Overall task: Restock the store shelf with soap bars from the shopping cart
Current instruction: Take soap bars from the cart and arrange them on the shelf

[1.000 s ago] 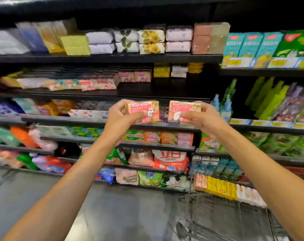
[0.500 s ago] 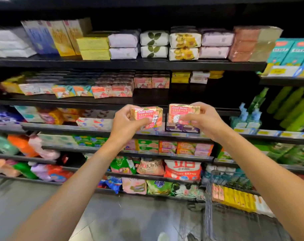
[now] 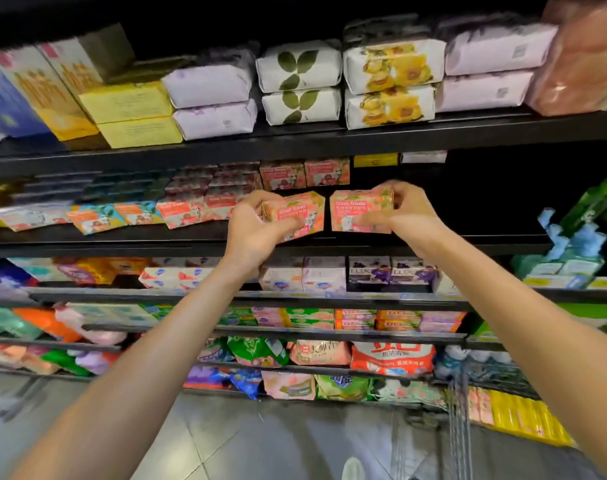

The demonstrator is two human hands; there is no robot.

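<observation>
Pink cardboard is what you have in each hand: the left hand (image 3: 257, 233) grips one Goat Soap box, the left box (image 3: 295, 214), with the thumb across its lower front and the fingers curled behind, and the right hand (image 3: 404, 211) pinches the right box (image 3: 361, 211) between fingers on its top edge and the thumb below. Both boxes sit just above the front lip of the shelf (image 3: 433, 242), side by side with a narrow gap between them, and the left one is tilted while the right one is nearly level. The likely step is to seat both on the dark bare stretch of shelf to the right of the row (image 3: 205, 206) of matching boxes. Level the left box first so its base meets the shelf flat. Slide each box back rather than dropping it, and keep the printed face forward to match the row. Butt the left box against the end of the row, then bring the right box against it. Keep the grip firm but light, since thin carton will probably dent under the thumb. Watch the two boxes (image 3: 304, 173) standing further back; whether there is room in front of them cannot be judged. Release one hand at a time. The cart (image 3: 458, 427) waits at lower right
</observation>
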